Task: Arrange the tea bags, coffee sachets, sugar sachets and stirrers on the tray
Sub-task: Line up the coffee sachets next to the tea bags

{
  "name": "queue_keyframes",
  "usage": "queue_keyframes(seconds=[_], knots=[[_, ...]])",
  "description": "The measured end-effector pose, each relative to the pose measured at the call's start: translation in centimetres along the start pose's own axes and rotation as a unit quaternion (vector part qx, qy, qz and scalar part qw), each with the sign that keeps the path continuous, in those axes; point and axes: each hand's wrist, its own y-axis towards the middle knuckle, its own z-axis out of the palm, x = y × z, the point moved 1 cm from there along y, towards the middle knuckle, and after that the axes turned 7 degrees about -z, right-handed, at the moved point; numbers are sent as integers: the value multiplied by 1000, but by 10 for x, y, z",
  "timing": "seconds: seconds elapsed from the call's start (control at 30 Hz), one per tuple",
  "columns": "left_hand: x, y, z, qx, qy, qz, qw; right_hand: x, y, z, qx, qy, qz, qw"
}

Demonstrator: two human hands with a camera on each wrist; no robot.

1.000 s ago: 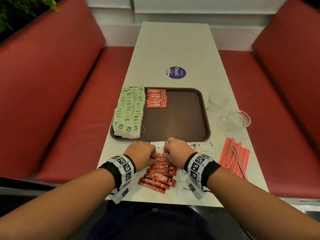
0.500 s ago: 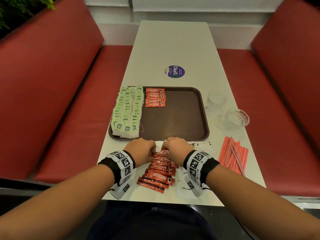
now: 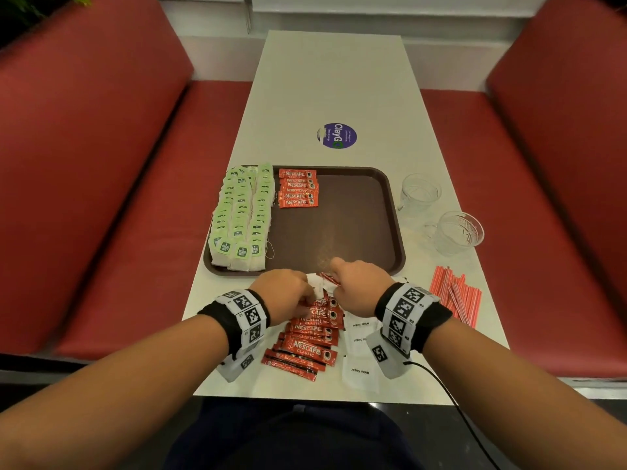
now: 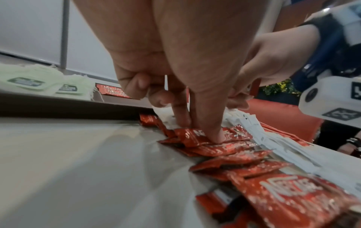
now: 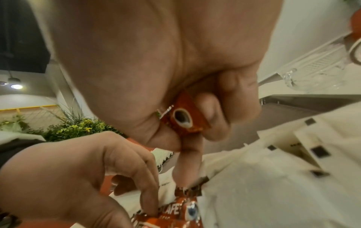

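A brown tray holds rows of green tea bags along its left side and a small stack of red coffee sachets at the back. In front of the tray lies a pile of coffee sachets on top of white sugar sachets. My left hand presses its fingertips down on the pile's top sachet. My right hand hovers just above the pile, near the tray's front rim. Its thumb and curled fingers grip one coffee sachet. Red stirrers lie at the right.
Two glass cups stand right of the tray. A round purple sticker sits on the white table beyond it. Red bench seats flank the table on both sides. The tray's middle and right part are bare.
My right hand has risen off the pile with one coffee sachet in its grip and shifted slightly toward the tray. The left hand stays pressed on the pile.
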Motion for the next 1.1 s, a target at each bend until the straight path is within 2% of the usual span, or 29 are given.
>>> queue_keyframes(seconds=[0.1, 0.23, 0.33, 0.43, 0.63, 0.73, 0.83, 0.93, 1.1], knots=[[-1, 5, 1, 4, 14, 17, 1000, -5, 4, 1, 4, 51, -2, 999], [4, 9, -5, 9, -23, 17, 1000, -6, 8, 1, -3, 77, -19, 997], [16, 13, -18, -24, -68, 7, 997, -8, 10, -3, -27, 101, -44, 994], [30, 19, -34, -60, -105, -7, 993, -14, 17, -9, -54, 78, -59, 994], [54, 43, -57, -110, -155, -45, 981, -27, 43, -27, -113, 101, -46, 987], [69, 69, -66, -125, -135, -106, 977, -36, 59, -34, -142, 144, 10, 979], [88, 99, -69, -107, -72, -178, 976, -43, 70, -40, -148, 204, 48, 967], [98, 124, -70, -87, -34, -211, 973, -50, 79, -42, -144, 232, 46, 961], [111, 151, -75, -99, -23, -233, 967, -60, 92, -44, -166, 193, 28, 967]])
